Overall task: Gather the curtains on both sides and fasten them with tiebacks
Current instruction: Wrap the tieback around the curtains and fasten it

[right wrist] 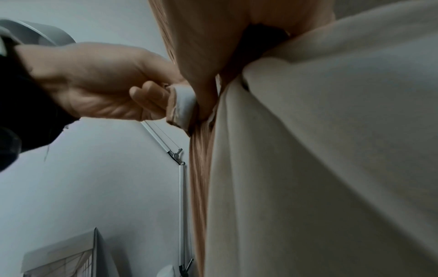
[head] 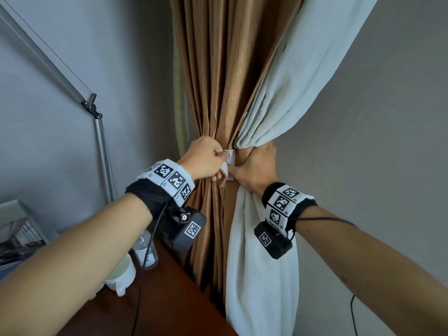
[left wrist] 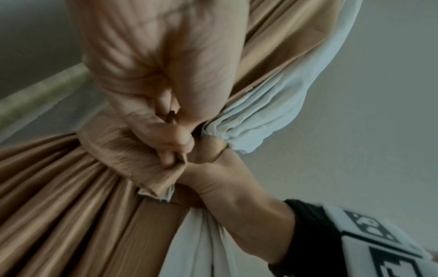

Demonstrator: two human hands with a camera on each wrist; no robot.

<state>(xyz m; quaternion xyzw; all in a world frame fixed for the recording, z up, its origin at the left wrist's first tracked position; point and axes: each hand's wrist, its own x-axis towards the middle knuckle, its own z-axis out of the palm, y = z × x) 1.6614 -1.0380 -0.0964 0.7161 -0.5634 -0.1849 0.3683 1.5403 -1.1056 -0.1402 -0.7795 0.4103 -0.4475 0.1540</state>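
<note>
Brown curtain (head: 218, 98) and pale lining (head: 271, 93) bunched between both hands. Left hand (head: 206, 158) pinching tieback (head: 229, 157) end; right hand (head: 258, 169) clamped round bundle. Soft, slippery, probably bulky; best gripped at cinched waist.

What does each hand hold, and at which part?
Left hand pinches the tieback at its end. Right hand grips the gathered curtains at the waist.

Black wristbands (head: 155, 197), checkered marker tiles, black wrist cameras, cables.
</note>
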